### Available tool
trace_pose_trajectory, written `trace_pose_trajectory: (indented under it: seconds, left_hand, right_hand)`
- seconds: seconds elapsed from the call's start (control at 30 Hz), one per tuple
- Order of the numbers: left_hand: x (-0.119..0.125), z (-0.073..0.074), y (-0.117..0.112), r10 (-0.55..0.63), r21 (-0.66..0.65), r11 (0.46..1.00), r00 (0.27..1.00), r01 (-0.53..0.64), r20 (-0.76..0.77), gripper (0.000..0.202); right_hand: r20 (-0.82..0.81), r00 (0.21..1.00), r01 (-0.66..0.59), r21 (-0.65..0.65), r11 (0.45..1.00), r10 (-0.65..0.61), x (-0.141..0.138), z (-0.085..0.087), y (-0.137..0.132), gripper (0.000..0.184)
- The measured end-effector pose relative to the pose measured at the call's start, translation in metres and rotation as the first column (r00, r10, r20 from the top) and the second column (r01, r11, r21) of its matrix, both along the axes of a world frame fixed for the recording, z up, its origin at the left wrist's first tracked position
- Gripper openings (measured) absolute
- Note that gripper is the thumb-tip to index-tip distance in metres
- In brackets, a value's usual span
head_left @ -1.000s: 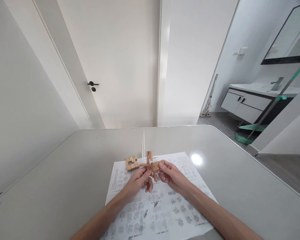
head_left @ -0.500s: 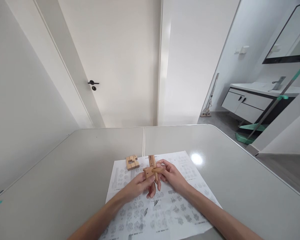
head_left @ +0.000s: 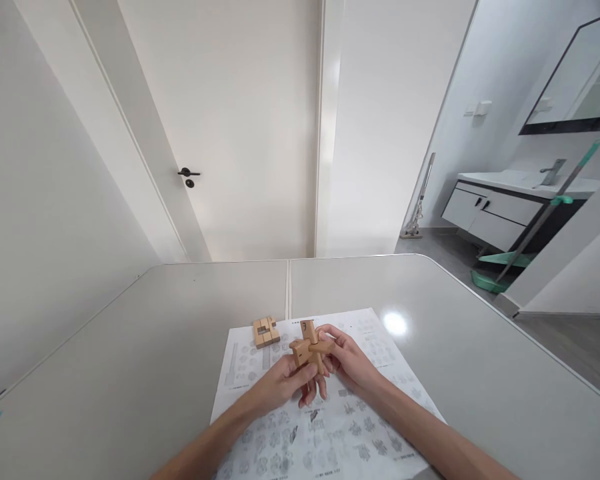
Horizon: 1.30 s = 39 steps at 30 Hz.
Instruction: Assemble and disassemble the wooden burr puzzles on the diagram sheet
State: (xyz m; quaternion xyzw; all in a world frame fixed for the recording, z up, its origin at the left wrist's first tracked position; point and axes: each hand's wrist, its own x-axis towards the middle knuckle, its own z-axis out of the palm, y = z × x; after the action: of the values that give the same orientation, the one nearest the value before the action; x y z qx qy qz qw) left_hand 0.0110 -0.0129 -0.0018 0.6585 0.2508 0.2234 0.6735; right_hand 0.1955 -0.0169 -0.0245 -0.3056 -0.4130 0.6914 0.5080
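Observation:
A wooden interlocking puzzle (head_left: 309, 349) with crossing bars is held between both hands, above a printed sheet. One upright bar bears a dark handwritten mark. My left hand (head_left: 283, 385) is closed on its left and lower side, thumb along the front. From the right, my right hand (head_left: 347, 352) pinches the bar that points that way; some of its fingers are hidden behind the wood. Just beyond the left hand, a flat, squarish wooden block assembly (head_left: 267, 340) with a gap in its middle lies at the sheet's upper left edge.
The printed sheet (head_left: 380, 380), covered with small diagrams, lies on a grey table (head_left: 180, 347) with a seam down its middle. Past the far edge stands a white door (head_left: 250, 133). A washbasin cabinet (head_left: 495, 207) and a green dustpan (head_left: 487, 281) are off to the right.
The puzzle has turned and tilted slightly in my hands, so more of its left bar's end faces me. The whole view has shifted a little; both hands keep their hold.

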Motion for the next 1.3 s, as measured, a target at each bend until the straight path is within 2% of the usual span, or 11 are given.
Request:
trace_pose_trajectory:
  seconds: [0.27, 0.43, 0.67, 0.73, 0.8, 0.93, 1.0, 1.03, 1.1, 1.2, 1.3]
  left_hand:
    - [0.001, -0.003, 0.003, 0.057, 0.016, 0.998, 0.997, -0.056, -0.049, 0.046]
    - [0.004, -0.006, -0.002, 0.108, 0.172, 0.982, 0.983, -0.082, -0.149, 0.036]
    - [0.004, -0.007, -0.011, 0.128, 0.296, 0.954, 0.960, -0.051, -0.250, 0.037]
    - [0.002, -0.005, -0.008, 0.179, 0.401, 0.914, 0.949, -0.062, -0.262, 0.035]
    - [-0.003, -0.004, -0.001, 0.279, 0.567, 0.818, 0.931, -0.102, -0.234, 0.034]
    - [-0.019, -0.003, 0.024, 0.531, 0.860, 0.466, 0.843, -0.207, -0.086, 0.022]
    - [-0.029, -0.005, 0.036, 0.579, 0.916, 0.366, 0.811, -0.165, -0.085, 0.017]
    - [-0.034, -0.007, 0.041, 0.601, 0.930, 0.339, 0.794, -0.143, -0.097, 0.021]
    - [-0.042, -0.011, 0.049, 0.643, 0.937, 0.331, 0.753, -0.109, -0.140, 0.038]
    - [-0.052, -0.018, 0.057, 0.666, 0.919, 0.388, 0.709, -0.063, -0.233, 0.062]
    - [-0.058, -0.024, 0.061, 0.659, 0.902, 0.430, 0.697, -0.041, -0.282, 0.070]
  right_hand:
    - [-0.007, 1.000, 0.018, 0.015, 1.000, -0.018, 0.003, 0.006, 0.002, 0.043]
    - [0.006, 0.999, 0.034, 0.035, 0.999, -0.034, 0.000, 0.001, 0.002, 0.043]
    - [-0.037, 0.997, 0.067, -0.008, 0.998, -0.067, 0.009, 0.004, 0.006, 0.040]
    - [-0.034, 0.988, 0.148, -0.021, 0.989, -0.149, 0.015, 0.002, 0.011, 0.039]
    - [0.000, 0.967, 0.253, -0.018, 0.967, -0.253, 0.023, -0.003, 0.018, 0.039]
    - [0.156, 0.880, 0.443, 0.068, 0.894, -0.448, 0.044, -0.018, 0.036, 0.042]
    - [0.215, 0.815, 0.522, 0.133, 0.843, -0.538, 0.054, -0.024, 0.044, 0.045]
    - [0.248, 0.790, 0.538, 0.156, 0.828, -0.560, 0.060, -0.026, 0.047, 0.046]
    - [0.334, 0.718, 0.586, 0.184, 0.789, -0.611, 0.069, -0.029, 0.053, 0.047]
    - [0.436, 0.588, 0.662, 0.225, 0.715, -0.681, 0.082, -0.032, 0.058, 0.046]
    - [0.529, 0.443, 0.707, 0.290, 0.645, -0.724, 0.092, -0.034, 0.060, 0.041]
